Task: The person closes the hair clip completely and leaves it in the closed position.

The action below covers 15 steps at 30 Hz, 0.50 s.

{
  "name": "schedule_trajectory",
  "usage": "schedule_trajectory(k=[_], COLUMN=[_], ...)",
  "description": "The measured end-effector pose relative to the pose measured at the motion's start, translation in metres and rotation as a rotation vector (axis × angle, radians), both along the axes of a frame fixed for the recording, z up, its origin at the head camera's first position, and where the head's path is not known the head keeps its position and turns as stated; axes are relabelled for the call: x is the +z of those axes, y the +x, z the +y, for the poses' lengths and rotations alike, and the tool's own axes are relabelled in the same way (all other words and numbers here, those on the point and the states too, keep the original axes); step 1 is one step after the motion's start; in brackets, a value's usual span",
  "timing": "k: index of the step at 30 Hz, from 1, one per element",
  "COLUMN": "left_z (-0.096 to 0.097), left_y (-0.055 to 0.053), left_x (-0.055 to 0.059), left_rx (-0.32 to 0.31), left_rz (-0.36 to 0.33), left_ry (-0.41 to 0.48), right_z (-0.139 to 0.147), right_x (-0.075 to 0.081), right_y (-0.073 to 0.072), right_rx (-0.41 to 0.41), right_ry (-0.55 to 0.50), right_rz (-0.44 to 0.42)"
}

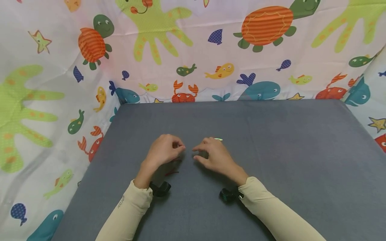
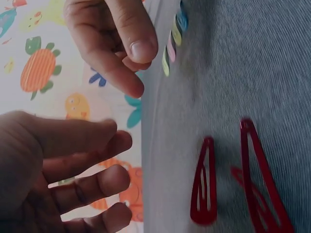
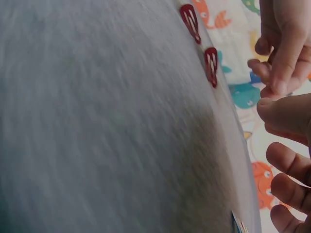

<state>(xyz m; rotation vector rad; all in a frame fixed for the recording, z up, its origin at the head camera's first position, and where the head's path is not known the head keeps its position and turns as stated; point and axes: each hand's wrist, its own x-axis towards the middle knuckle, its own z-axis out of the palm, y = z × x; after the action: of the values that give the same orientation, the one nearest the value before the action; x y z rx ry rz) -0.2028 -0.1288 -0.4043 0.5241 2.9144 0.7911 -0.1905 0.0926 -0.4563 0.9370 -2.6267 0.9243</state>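
Two red snap hair clips, one nearer (image 2: 246, 165) and one farther (image 2: 204, 217), lie on the grey tabletop below my left hand (image 1: 165, 148). That hand hovers over the table with fingers bent and thumb close to the index finger; nothing shows between them. Facing it across a small gap is my right hand (image 1: 214, 154), thumb and index finger spread apart, holding nothing visible. Just beyond the right knuckles lies a striped hair clip (image 1: 218, 139), partly hidden in the head view. Its yellow, pink and blue bands show in the left wrist view.
A grey cloth-like surface (image 1: 289, 160) covers the table. A white curtain printed with sea animals (image 1: 199, 47) hangs along the back and both sides. Dark wrist-worn devices (image 1: 161, 189) sit under both cuffs, close over the tabletop.
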Motion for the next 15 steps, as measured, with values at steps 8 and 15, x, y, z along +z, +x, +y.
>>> schedule_trajectory(k=[8,15], left_z=[-0.019,-0.031], left_y=[0.001,0.000], left_x=[-0.003,-0.001], left_rx=[-0.001,-0.018], left_rz=[-0.091,-0.170], left_ry=[-0.029,-0.076], right_z=[-0.021,-0.031], right_x=[-0.004,-0.004], right_y=[0.001,0.001], right_rx=[0.014,0.024], right_ry=[0.062,0.098], right_rz=[-0.003,-0.067])
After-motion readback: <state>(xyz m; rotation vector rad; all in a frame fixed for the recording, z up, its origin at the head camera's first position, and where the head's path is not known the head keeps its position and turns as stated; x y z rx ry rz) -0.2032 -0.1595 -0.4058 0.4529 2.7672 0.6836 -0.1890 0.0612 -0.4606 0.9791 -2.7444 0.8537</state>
